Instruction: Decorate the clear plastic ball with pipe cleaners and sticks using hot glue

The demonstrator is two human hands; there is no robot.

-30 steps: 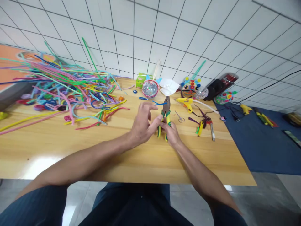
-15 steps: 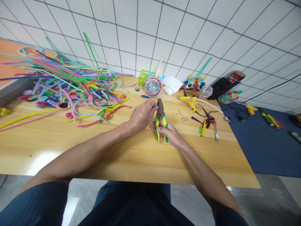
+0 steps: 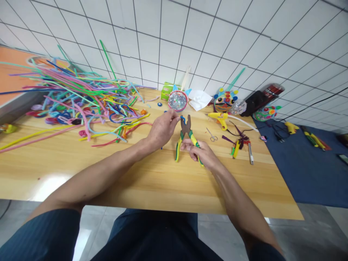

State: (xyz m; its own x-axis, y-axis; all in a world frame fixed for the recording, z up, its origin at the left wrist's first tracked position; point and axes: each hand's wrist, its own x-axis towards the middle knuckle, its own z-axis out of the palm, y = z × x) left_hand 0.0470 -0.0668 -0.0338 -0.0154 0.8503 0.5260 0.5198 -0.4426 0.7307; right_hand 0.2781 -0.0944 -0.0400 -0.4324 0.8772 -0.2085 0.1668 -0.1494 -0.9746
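My left hand (image 3: 164,127) is closed, its thumb and fingertips pinching a small blue piece (image 3: 183,119) whose kind is too small to make out. That piece lies at the jaws of the pliers (image 3: 186,128), which have yellow-green handles. My right hand (image 3: 202,154) is wrapped around the right handle, with fingers reaching toward the left one. The plier jaws are spread apart. Beyond my hands, a clear round ornament (image 3: 177,100) with a pink rim and blue ears rests near a blue button (image 3: 160,104).
Many coloured pipe cleaners (image 3: 89,90) pile up at the left. To the right lie a yellow glue gun (image 3: 219,116), small scissors (image 3: 212,136) and a utility knife (image 3: 250,154). A decorated animal face (image 3: 225,99) and white paper (image 3: 199,99) sit by the tiled wall.
The pliers' handles and jaws have spread apart. My left hand has drawn slightly left and up, and more of the blue piece shows between it and the jaws.
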